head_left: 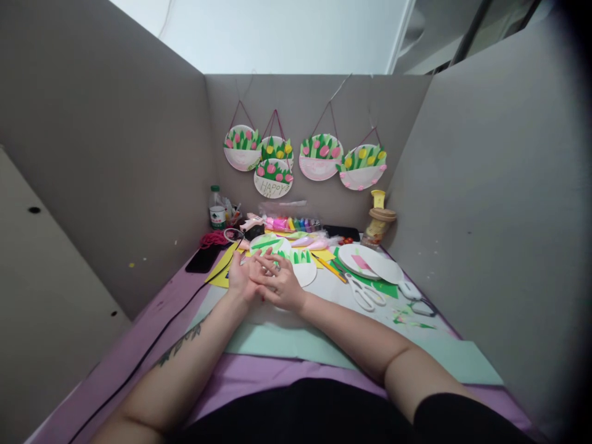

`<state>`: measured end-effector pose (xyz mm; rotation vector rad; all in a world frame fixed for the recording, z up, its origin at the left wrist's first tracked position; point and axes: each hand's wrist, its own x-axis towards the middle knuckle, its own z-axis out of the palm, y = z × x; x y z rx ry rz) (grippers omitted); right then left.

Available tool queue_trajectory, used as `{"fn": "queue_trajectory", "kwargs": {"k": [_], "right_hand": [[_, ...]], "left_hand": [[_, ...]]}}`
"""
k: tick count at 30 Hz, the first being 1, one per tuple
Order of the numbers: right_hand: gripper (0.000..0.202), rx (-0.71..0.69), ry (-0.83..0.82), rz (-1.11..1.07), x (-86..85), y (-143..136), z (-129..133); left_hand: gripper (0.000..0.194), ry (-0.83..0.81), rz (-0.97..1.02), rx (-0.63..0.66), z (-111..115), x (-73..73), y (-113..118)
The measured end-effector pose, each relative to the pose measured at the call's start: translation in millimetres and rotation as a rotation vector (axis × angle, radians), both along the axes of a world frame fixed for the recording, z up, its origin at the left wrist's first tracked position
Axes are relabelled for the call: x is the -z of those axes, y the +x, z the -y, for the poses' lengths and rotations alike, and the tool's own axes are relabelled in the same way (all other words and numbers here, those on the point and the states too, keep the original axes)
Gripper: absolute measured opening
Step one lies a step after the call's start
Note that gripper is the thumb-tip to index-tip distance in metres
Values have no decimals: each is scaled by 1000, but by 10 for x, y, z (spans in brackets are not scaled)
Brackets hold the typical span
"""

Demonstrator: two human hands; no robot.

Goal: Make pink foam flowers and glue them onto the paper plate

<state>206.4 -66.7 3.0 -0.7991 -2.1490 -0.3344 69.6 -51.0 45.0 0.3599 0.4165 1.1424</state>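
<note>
Palm turned up, my left hand [242, 277] hovers over the middle of the desk with its fingers spread. My right hand [283, 285] lies across that palm, its fingers stretched out and touching it; a ring shows on one finger. Nothing can be seen between the palms, though the contact area is partly hidden. Just behind the hands are a white paper plate [304, 274] with green paper grass and another plate [266, 245] with green strips. A yellow utility knife [333, 272] and white-handled scissors [363, 295] lie to the right.
White paper plates [387, 269] are stacked on green paper at the right, near green scraps [409, 319]. A phone [203, 259] and pink cord [216, 238] lie left, with a black cable [178, 313] running forward. Grey partitions [467, 203] enclose the desk; decorated plates [321, 157] hang behind.
</note>
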Motion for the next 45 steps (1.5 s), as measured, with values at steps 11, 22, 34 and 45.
{"fn": "queue_trajectory", "kwargs": {"k": [11, 22, 34, 45], "right_hand": [[28, -1, -42, -11, 15, -9, 2], [30, 8, -27, -8, 43, -31, -7], [31, 48, -12, 9, 22, -7, 22], [32, 65, 14, 53, 22, -5, 32]], "left_hand": [[68, -3, 26, -24, 14, -22, -11], [69, -3, 19, -71, 0, -51, -31], [69, 12, 28, -52, -12, -37, -32], [67, 10, 44, -46, -25, -23, -42]]}}
